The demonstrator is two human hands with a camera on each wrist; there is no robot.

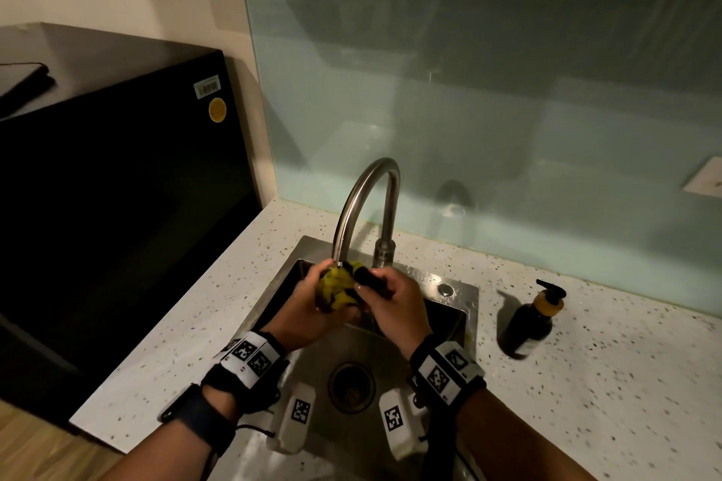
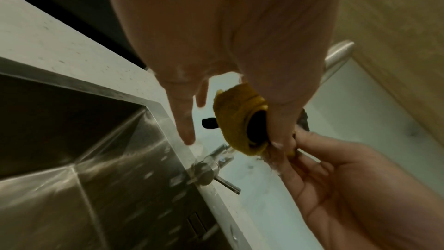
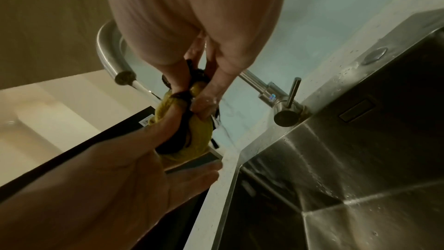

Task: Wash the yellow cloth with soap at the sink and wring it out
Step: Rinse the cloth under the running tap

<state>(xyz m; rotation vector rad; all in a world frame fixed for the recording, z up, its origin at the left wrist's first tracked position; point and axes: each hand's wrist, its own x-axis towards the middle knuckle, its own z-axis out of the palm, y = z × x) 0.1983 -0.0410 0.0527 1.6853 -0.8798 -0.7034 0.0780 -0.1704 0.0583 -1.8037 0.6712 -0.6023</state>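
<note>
At the upper right of the head view you face a large pale green glass wall panel [image 1: 508, 90], and at the left stands a big black box-shaped appliance [image 1: 117, 187] with a round yellow sticker. Below them, across the lower part of the frame, lies the white speckled stone desk [image 1: 605, 383]. The square stainless steel sink [image 1: 449, 308] is set in the desk at the lower middle, and its round drain shows between your wrists. The curved steel gooseneck tap [image 1: 367, 203] rises behind the sink, and in the right wrist view water runs from its spout.

At the right of the sink, well apart from your hands, a dark pump soap bottle with a yellow collar [image 1: 537, 320] stands upright on the desk.

Your left hand [image 1: 308, 308] is over the sink, just under the spout, and it grips the bunched yellow cloth with dark parts [image 1: 338, 287]; the thumb is curled over it, while in the left wrist view some fingers [image 2: 185, 121] point out straight. Your right hand [image 1: 394, 308] pinches the dark end of the same cloth with curled fingers, touching the left hand. The cloth is in the air between both hands, in the water stream.
</note>
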